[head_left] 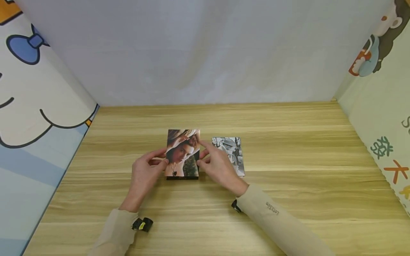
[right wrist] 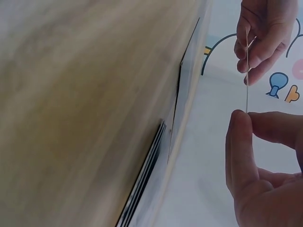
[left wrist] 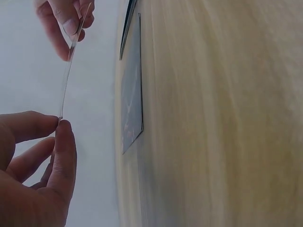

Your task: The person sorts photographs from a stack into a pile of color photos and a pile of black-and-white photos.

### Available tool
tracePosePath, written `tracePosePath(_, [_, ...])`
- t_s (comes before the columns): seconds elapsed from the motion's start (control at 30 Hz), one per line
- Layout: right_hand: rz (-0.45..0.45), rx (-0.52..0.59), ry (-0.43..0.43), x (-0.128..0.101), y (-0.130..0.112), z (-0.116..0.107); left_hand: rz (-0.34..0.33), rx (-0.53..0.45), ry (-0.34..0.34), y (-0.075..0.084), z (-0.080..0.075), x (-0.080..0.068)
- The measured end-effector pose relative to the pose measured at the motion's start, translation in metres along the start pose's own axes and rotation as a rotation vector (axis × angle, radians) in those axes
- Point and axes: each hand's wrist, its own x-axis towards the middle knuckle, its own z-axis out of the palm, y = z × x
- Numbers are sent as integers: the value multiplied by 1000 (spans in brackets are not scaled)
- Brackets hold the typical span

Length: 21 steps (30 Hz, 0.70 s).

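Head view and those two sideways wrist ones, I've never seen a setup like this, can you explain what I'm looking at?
There's no machine here, just a person's bare hands. The widest picture is from a camera worn on the head; the others are from one on each wrist, so the table looks tipped sideways. The left hand and right hand pinch opposite edges of a color photo, holding it above the table. Beneath it lies another card, whose picture I can't make out. Beside that, partly hidden by the right hand, lies a small stack with a black-and-white photo on top.
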Motion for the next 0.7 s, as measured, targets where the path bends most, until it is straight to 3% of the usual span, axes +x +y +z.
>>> tracePosePath(0.7, [-3,-167,-38,9,4,7,51,174,-63,-9,-4,9])
